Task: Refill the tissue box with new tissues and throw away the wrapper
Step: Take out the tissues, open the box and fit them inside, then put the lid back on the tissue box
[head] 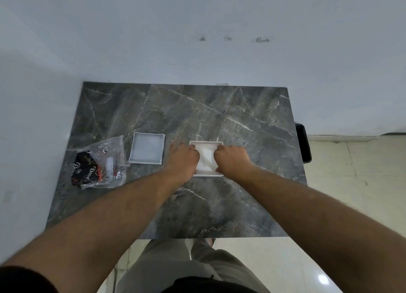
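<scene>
The open white box (206, 143) sits near the middle of the dark marble table (219, 116), with white tissues (206, 158) inside it. Both hands rest on the tissues, the left hand (184, 160) at the box's left edge and the right hand (230, 159) at its right (whether they grip or merely press, I cannot tell). The lid (147, 148) lies just left of the box, and the crumpled wrapper (100, 163) lies left of the lid.

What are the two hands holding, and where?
Both hands are on the white tissue box: left hand at its left side, right hand at its right side.
</scene>
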